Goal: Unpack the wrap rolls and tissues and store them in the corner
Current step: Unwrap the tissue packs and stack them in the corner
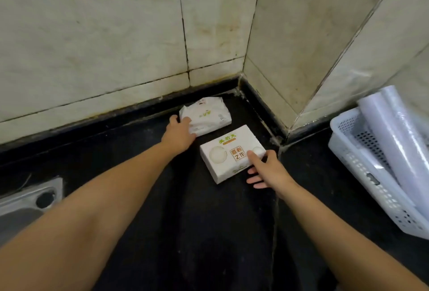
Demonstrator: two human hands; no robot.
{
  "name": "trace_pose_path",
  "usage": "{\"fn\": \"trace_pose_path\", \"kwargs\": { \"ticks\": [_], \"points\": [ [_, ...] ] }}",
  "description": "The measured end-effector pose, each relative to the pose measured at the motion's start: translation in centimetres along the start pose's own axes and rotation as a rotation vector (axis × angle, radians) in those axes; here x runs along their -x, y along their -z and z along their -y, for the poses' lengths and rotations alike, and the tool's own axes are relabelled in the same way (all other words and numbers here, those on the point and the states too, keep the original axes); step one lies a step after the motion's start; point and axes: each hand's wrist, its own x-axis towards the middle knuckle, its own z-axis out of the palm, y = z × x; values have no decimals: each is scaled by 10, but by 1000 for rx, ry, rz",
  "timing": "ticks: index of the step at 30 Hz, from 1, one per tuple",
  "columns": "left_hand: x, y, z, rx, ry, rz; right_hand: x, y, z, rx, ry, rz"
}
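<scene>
Two white tissue packs lie on the black countertop [209,232] near the tiled corner. The far pack [209,116] is soft and crumpled; my left hand [180,133] grips its left end. The near pack [228,153] is a neat block with green and orange print; my right hand [267,167] rests on its right end, the thumb on top and the fingers spread along its front edge. Two clear wrap rolls [399,135] lean in a white perforated basket [362,170] at the right.
Pale stained wall tiles [116,35] meet at the corner behind the packs, and a wall section [301,46] juts out on the right. A steel sink [25,200] edge with a round hole sits at the left.
</scene>
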Motion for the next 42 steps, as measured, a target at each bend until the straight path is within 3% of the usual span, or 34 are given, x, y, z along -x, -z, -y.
{"fn": "trace_pose_path", "kwargs": {
  "ticks": [2,7,10,15,21,24,28,30,42],
  "points": [
    [2,4,1,19,-24,-43,1,4,-2,43,18,10],
    [32,32,-7,405,-116,-355,6,1,-2,80,46,19],
    [64,42,-18,398,-245,-469,12,-6,-6,93,43,41],
    [108,1,-21,235,-262,-242,19,3,-8,116,154,-107],
    [115,-4,-12,310,-323,-189,42,-2,-2,39,398,78],
    [126,-2,-11,586,-268,-130,45,-8,-2,80,379,-25],
    [128,-7,-17,1140,150,229,40,-18,-4,63,267,-53],
    [125,-10,-24,1243,204,314,31,-22,-1,45,263,-64],
    [3,11,-67,1476,210,149,-108,-11,106,-70,238,-63]
  ]
}}
